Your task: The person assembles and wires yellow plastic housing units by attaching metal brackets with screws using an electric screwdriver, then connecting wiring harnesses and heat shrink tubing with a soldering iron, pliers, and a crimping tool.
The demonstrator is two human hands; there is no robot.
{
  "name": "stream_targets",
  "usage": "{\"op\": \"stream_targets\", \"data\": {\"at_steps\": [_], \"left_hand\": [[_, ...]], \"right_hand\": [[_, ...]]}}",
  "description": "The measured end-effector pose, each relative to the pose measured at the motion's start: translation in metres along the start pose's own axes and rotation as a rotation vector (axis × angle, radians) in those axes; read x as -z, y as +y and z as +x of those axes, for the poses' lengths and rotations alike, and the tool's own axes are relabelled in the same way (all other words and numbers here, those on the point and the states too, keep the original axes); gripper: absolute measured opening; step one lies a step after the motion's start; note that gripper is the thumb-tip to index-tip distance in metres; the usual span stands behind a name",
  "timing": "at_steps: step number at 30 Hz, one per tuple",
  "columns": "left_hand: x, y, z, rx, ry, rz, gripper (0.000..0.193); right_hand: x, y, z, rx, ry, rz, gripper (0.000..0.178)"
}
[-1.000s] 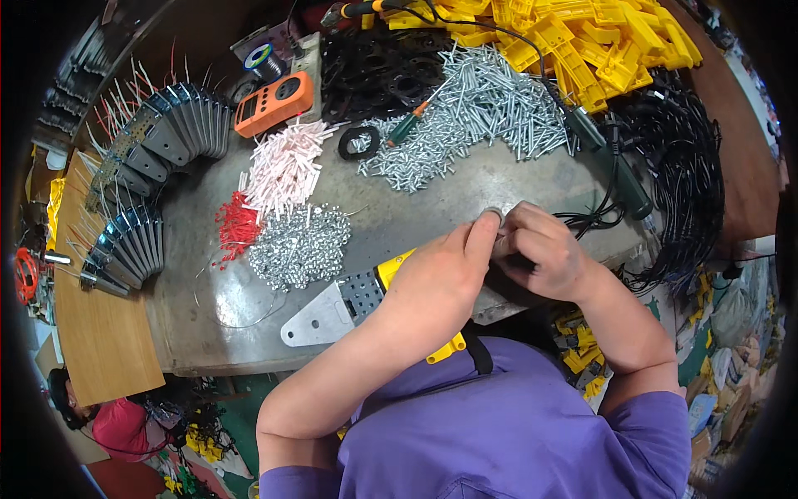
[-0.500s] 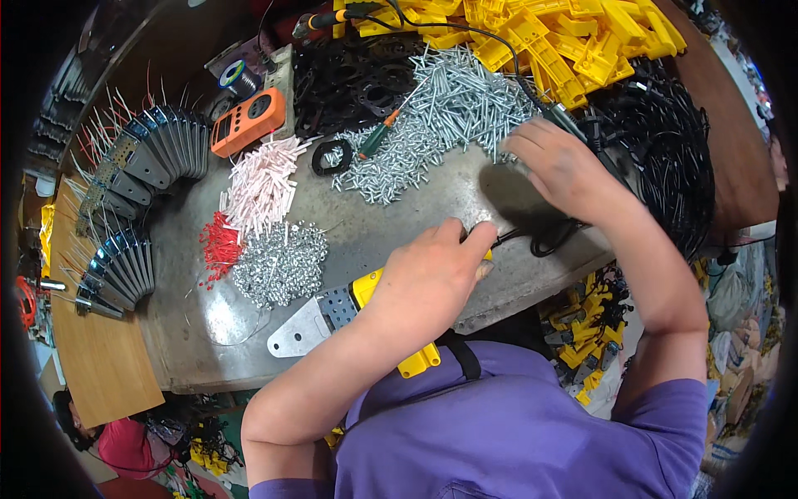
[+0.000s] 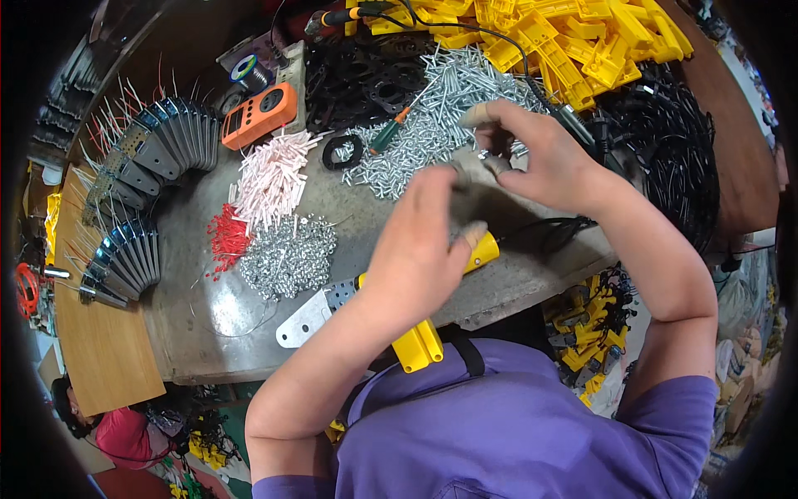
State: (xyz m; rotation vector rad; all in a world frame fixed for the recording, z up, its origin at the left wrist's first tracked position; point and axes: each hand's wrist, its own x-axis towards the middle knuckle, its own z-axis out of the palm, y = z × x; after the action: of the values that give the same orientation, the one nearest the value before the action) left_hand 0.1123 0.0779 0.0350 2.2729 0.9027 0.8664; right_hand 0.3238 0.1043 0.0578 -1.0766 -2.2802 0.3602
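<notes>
A yellow plastic handle shell (image 3: 417, 346) with a perforated metal section and a flat silver plate (image 3: 302, 321) lies at the bench's front edge. Over it is my left hand (image 3: 416, 258), blurred, thumb apart from the fingers and nothing seen in it. My right hand (image 3: 553, 162) hovers at the near right side of a pile of silver screws (image 3: 478, 79). Its fingers are curled, and small silver screws (image 3: 482, 155) show at the thumb and fingertips; how many is hidden. A screwdriver with a green handle (image 3: 386, 137) lies on the smaller screws.
Yellow shells (image 3: 573, 41) are heaped at the back, black cables (image 3: 677, 158) at right. White sleeves (image 3: 270, 179), red pieces (image 3: 226, 237) and nuts (image 3: 287, 258) lie left of centre. Behind stand an orange meter (image 3: 260, 115) and solder spool (image 3: 252, 73); metal plates (image 3: 166, 141) line the left.
My left hand has lifted off the yellow shell and its fingers have opened upward. My right hand has drawn back from the screw pile, turned, with fingers curled. The view has shifted slightly.
</notes>
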Motion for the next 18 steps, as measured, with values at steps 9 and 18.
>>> {"op": "stream_targets", "data": {"at_steps": [9,18], "left_hand": [[0.035,-0.004,-0.004,0.26,0.119,-0.358,0.049],[0.052,-0.037,-0.022,0.48,-0.255,-0.636,0.049]], "right_hand": [[-0.019,-0.057,-0.022,-0.433,0.274,0.775,0.017],[-0.074,-0.08,-0.056,0.036,0.202,0.067,0.022]]}}
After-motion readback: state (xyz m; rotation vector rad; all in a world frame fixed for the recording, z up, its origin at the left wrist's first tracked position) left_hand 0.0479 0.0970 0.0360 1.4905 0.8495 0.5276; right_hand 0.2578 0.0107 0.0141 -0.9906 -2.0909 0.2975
